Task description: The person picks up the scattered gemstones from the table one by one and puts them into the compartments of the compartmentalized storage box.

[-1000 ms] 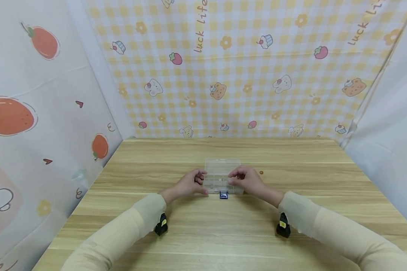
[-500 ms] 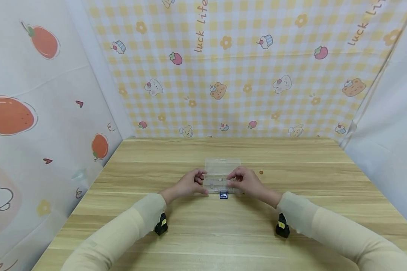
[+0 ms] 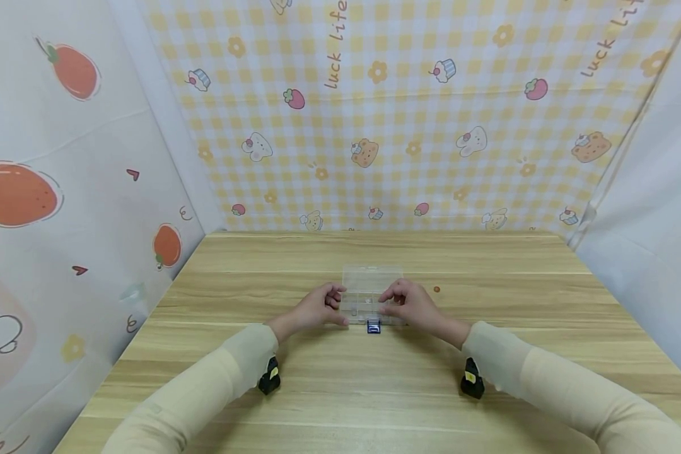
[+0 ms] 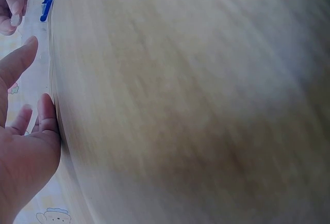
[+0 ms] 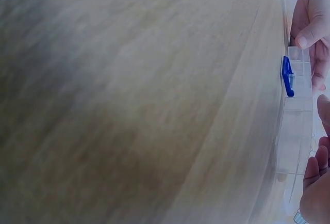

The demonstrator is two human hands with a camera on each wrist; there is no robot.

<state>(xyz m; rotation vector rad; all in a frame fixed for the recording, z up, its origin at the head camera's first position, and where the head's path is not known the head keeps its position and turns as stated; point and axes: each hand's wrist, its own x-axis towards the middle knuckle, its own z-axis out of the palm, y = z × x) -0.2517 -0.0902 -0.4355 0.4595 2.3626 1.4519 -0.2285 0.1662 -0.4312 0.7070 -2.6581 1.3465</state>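
Observation:
A clear plastic compartment box (image 3: 369,306) lies on the table, its lid (image 3: 371,277) raised at the back and a blue latch (image 3: 374,326) hanging at the front edge. My left hand (image 3: 318,305) holds the box's left end, thumb at the front corner and fingers behind. Over the right-hand compartments my right hand (image 3: 417,306) pinches a small pale piece (image 4: 16,20), seen at its fingertips in the left wrist view; its kind is too small to tell. A small bit or two sits inside the compartments, unclear in shape.
A small reddish-brown round piece (image 3: 437,289) lies on the wooden table (image 3: 369,391) behind my right hand. Patterned cloth (image 3: 369,126) hangs along the table's back edge, with more cloth on both sides. Each wrist carries a black camera (image 3: 269,377).
My right hand has shifted slightly left over the box. The left hand, the box and the reddish-brown piece stay where they were.

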